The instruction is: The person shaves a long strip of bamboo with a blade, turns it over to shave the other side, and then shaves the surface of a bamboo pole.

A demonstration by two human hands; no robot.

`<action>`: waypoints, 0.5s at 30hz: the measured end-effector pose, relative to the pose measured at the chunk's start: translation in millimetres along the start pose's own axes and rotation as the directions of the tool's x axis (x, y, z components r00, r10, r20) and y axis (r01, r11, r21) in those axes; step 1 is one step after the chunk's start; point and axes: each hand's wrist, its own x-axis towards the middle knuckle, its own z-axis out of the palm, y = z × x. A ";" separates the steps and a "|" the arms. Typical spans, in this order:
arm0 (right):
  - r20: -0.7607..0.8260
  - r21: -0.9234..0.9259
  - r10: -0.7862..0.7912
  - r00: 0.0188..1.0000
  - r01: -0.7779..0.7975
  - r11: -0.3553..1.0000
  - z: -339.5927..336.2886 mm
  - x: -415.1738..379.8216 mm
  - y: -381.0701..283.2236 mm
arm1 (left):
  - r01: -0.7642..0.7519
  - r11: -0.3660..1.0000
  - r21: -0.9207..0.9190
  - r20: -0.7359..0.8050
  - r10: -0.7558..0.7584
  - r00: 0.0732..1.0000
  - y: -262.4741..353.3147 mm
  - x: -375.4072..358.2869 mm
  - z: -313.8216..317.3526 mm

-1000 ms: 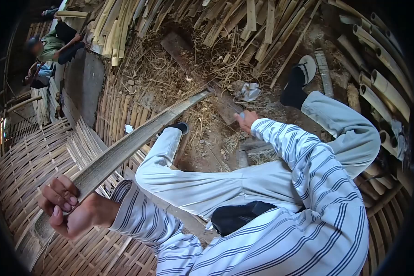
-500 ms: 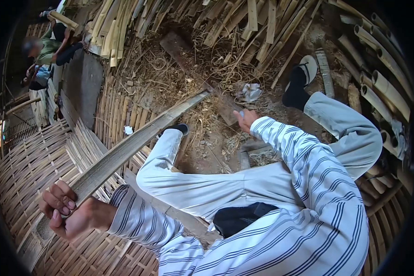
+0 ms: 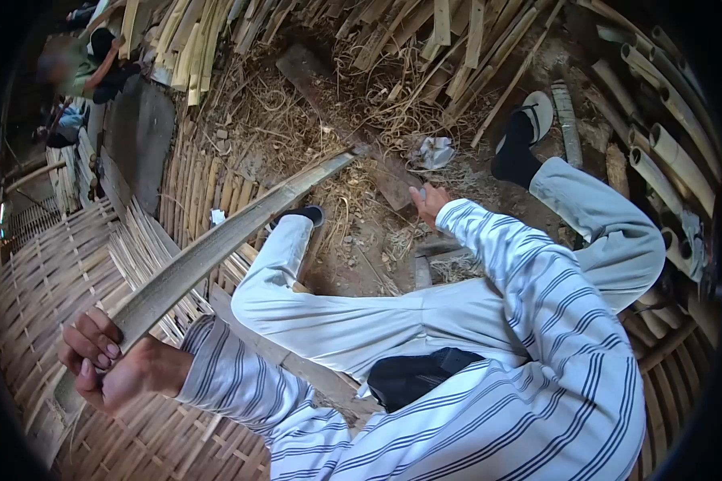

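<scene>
My left hand (image 3: 124,361) is closed around the lower end of a long split bamboo strip (image 3: 217,244), its hollow face up. The strip slants away to the upper right, and its far tip rests near a dark wooden board (image 3: 305,72) on the ground. Between my knees my right hand (image 3: 431,204) is closed on the handle of what looks like a knife (image 3: 389,170). Its blade reaches up and left to the strip's tip; against the brown board the blade's outline is hard to make out.
Split bamboo pieces (image 3: 457,48) lie piled ahead, and bamboo poles (image 3: 666,152) are stacked at the right. Curled shavings (image 3: 361,104) and a crumpled white wrapper (image 3: 436,152) litter the ground. Woven bamboo matting (image 3: 48,297) spreads at left. Another person (image 3: 84,72) sits at the upper left.
My left hand has shifted slightly left and up, drawing the bamboo strip's tip back a little along the blade. My right hand has barely moved. The other person's arm has changed position.
</scene>
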 end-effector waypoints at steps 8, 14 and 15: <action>-0.080 0.114 -0.042 0.996 0.051 0.992 5.7 9.2 8.5 | -0.057 0.993 0.105 -0.058 0.063 0.996 -2.3 -8.0 10.5; -0.095 0.227 -0.184 0.978 0.201 0.953 32.8 -14.8 -11.9 | -0.064 0.843 0.534 -0.235 0.221 0.947 -14.0 5.2 -12.5; -0.106 0.179 -0.120 0.987 0.138 0.974 36.8 -12.1 -9.8 | -0.026 0.841 0.540 -0.309 0.227 0.924 -15.3 3.6 -8.8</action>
